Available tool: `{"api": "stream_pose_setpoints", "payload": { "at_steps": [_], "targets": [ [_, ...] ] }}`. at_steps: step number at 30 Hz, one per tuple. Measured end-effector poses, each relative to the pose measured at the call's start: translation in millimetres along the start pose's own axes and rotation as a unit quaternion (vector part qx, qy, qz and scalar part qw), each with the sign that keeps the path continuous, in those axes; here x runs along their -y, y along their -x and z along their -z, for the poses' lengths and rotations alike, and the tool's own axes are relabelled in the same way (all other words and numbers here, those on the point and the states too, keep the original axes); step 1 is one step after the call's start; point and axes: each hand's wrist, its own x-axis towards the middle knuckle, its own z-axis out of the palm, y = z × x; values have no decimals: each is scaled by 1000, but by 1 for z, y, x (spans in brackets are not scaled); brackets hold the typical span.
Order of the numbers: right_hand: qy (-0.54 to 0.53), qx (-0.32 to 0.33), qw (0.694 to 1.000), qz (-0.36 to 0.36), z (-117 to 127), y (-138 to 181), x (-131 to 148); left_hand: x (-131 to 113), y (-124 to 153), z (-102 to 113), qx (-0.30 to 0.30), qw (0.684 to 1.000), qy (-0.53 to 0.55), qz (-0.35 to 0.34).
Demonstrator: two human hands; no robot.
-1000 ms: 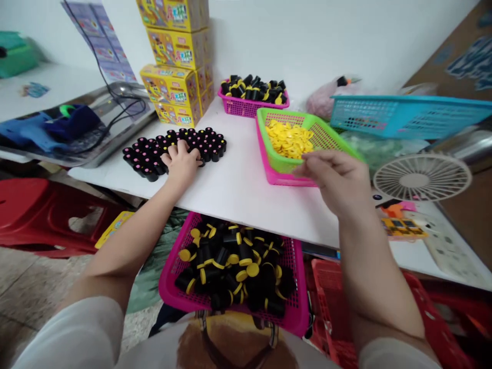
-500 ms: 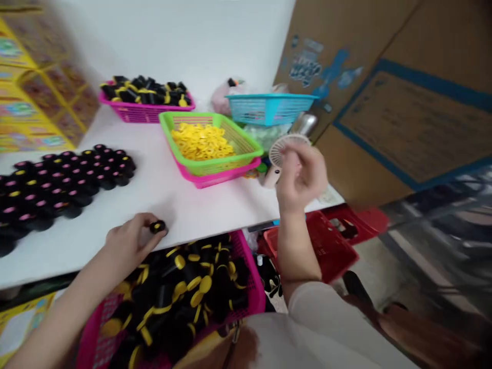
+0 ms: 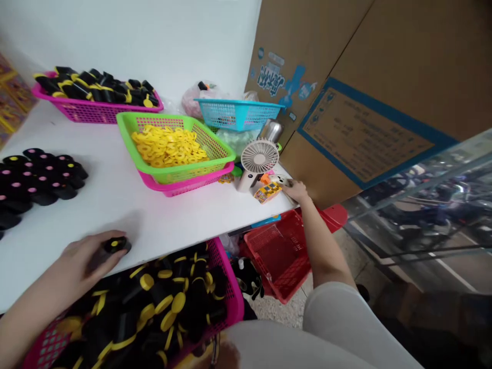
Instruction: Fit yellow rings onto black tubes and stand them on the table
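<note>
Head view: we see our left hand (image 3: pixel 82 256) resting at the near edge of the white table (image 3: pixel 126 205), fingers curled around a black cap with a yellow dot (image 3: pixel 115 245). Our right hand (image 3: pixel 295 190) stretches to the table's far right corner, fingertips touching a small white object (image 3: pixel 282 180) beside the yellow-and-orange toy (image 3: pixel 268 192) and the handheld fan (image 3: pixel 255 164); whether it grips anything, we cannot tell. Below the table's edge sits a pink basket of yellow-topped black caps (image 3: pixel 169 302).

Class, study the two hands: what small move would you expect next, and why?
Probably the right hand closes on the small white item at its fingertips near the fan. The left hand already holds a black tube on the table, apparently waiting.
</note>
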Motion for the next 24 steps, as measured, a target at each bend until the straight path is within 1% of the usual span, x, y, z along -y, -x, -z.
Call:
{"api": "stream_pose_setpoints", "payload": {
  "at_steps": [3, 5, 10, 14, 20, 24],
  "targets": [
    [21, 2, 1000, -3, -10, -10, -1, -2, 1, 0, 6, 1000, -23, 15],
    [28, 2, 1000, 11, -13, -15, -3, -4, 1, 1, 7, 999, -33, 15],
    [34, 9, 998, 44, -11, -18, -8, -4, 1, 0, 17, 999, -42, 18],
    [34, -8, 999, 39, -13, -18, -5, -3, 1, -1, 20, 998, -44, 46],
    [27, -15, 999, 33, -15, -19, 3, -8, 2, 1, 19, 998, -55, 34],
    [18, -19, 999, 47, -14, -16, 4, -2, 2, -2, 19, 998, -52, 42]
  ]
}}
